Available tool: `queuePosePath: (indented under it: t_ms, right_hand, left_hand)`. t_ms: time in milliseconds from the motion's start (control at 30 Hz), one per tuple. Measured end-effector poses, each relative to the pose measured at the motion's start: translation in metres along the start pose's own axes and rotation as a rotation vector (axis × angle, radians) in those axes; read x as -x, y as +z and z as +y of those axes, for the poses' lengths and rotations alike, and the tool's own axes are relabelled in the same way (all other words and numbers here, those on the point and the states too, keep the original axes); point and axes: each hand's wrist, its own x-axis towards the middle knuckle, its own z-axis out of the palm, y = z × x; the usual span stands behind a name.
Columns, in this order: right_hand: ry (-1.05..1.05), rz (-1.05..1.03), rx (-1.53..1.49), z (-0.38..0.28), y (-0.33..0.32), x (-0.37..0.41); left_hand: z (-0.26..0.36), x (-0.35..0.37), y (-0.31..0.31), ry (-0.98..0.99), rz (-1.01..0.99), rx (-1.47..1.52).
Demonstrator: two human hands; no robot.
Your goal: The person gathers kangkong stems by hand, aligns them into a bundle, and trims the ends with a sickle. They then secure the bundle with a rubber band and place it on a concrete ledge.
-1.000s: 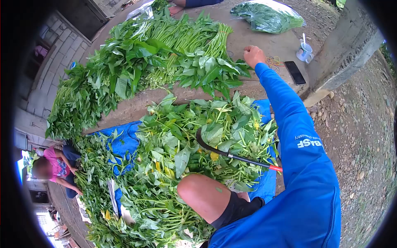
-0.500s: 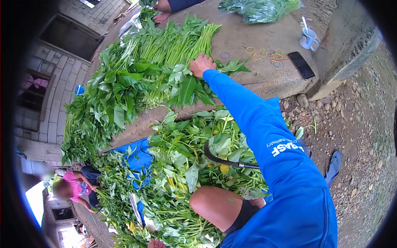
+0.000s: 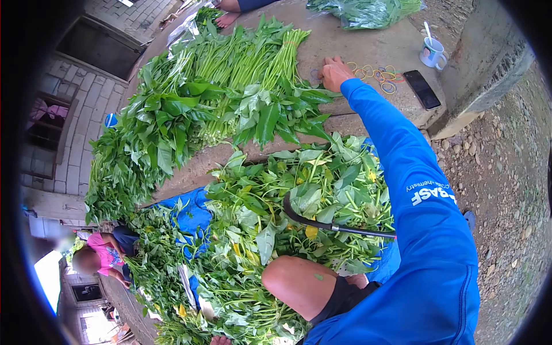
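Note:
My right hand (image 3: 336, 73), in a blue sleeve (image 3: 397, 138), is down at the concrete slab among loose rubber bands (image 3: 376, 75). Its fingers are partly spread and bent, close to a purple-blue band (image 3: 314, 73); nothing shows in its grip. Beside it lies a bundle of leafy green stems (image 3: 283, 57) with a band around it, at the end of a row of similar greens (image 3: 224, 69). At the bottom edge a bit of skin (image 3: 220, 340), perhaps my left hand, is too cut off to read.
A curved sickle (image 3: 310, 221) lies on the heap of loose greens (image 3: 241, 230) over a blue tarp (image 3: 192, 218). A phone (image 3: 421, 89), a mug (image 3: 432, 54) with a spoon and bagged greens (image 3: 368, 12) rest on the slab. A person in pink (image 3: 106, 253) sits at lower left.
My right hand has left the stem bundle and moved right to the rubber bands. More of the sickle's handle shows as the sleeve shifts right.

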Motion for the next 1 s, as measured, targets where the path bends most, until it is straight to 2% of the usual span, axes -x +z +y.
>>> queuePosePath:
  t_ms: [100,200,300,400,533,567,633,700,767,833,933,1000]
  right_hand:
    - [0.036,-0.140,-0.009,0.005,-0.001,-0.009]
    - [0.045,-0.099,0.054,0.011,0.016,-0.010]
    - [0.091,-0.349,-0.098,0.017,0.009,-0.010]
    - [-0.190,-0.333,0.051,0.035,0.035,-0.013]
    - [-0.106,-0.411,0.164,0.046,0.062,-0.014]
    - [-0.122,-0.460,0.199,0.030,0.034,-0.004]
    - [-0.047,-0.424,0.121,0.017,0.013,0.004]
    - [0.142,-0.242,-0.098,0.024,0.000,0.011]
    - [0.040,-0.203,-0.118,0.026,-0.015,0.022]
    - [0.307,-0.106,-0.605,0.003,-0.043,0.034]
    - [0.605,-0.328,-1.181,-0.011,-0.072,0.052]
    - [0.610,-0.424,-1.369,0.003,-0.057,0.067]
  left_hand:
    - [-0.018,-0.015,-0.021,-0.016,-0.029,0.075]
    - [-0.023,-0.017,-0.024,-0.005,-0.051,0.028]
    - [-0.019,-0.010,-0.019,-0.018,-0.043,-0.014]
    - [-0.025,-0.013,-0.022,-0.023,-0.043,-0.006]
    - [-0.033,-0.024,-0.029,-0.044,-0.032,0.023]
    - [-0.033,-0.021,-0.027,-0.039,-0.031,0.027]
    - [-0.030,-0.007,-0.020,-0.036,-0.023,0.036]
    - [-0.034,-0.004,-0.025,-0.049,-0.049,0.044]
    - [-0.041,-0.007,-0.037,-0.067,-0.082,0.064]
    - [-0.047,-0.008,-0.039,-0.062,-0.068,0.094]
    - [-0.050,-0.004,-0.043,-0.054,-0.077,0.110]
    - [-0.048,0.005,-0.037,-0.058,-0.065,0.128]
